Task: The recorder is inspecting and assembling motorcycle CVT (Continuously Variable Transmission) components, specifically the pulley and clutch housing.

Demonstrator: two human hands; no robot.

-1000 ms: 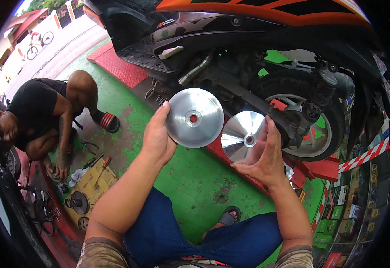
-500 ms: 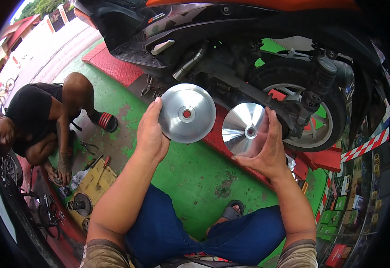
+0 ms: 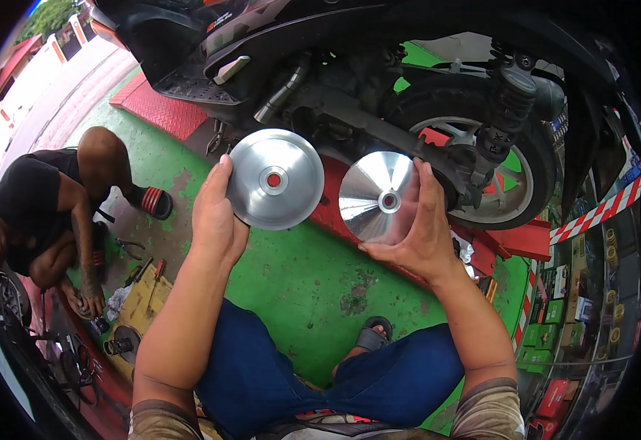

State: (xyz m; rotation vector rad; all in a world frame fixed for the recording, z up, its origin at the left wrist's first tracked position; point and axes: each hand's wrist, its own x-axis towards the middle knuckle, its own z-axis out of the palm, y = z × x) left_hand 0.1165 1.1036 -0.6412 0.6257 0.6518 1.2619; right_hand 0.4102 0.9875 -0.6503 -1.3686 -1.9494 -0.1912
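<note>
Both grips loaded, one metal disc each, held up in front of my knees. Left grip (image 3: 219, 220): closed around the left edge of the dull disc (image 3: 297, 183), thumb on the edge, most fingers hidden behind it. Right grip (image 3: 427, 238): spread wide across the shiny disc (image 3: 374, 192), fingers along its right edge, thumb at the lower edge. The discs are just beside each other, a narrow gap between them, broad sides turned towards me.

Risks, my judgement: the dull disc is held at one side only, so a slack thumb could let it tip out and fall to the green floor (image 3: 291, 290) below, denting its edge. An inward turn of either wrist could knock the two together. Skin grease on polished metal could smear or make the shiny disc slip.

Surroundings: beyond both grips, the scooter (image 3: 283, 55) blocks the far side; its rear wheel (image 3: 515, 210) and shock absorber (image 3: 510, 110) are past my right grip, limiting a reach that way. Red rail (image 3: 329, 209) behind the gap. Farther right, striped tape (image 3: 599, 214) and green boxes (image 3: 540, 336). Left of my left grip, a crouching co-worker (image 3: 34, 191), pliers (image 3: 129, 249) and a screwdriver (image 3: 159, 270).
</note>
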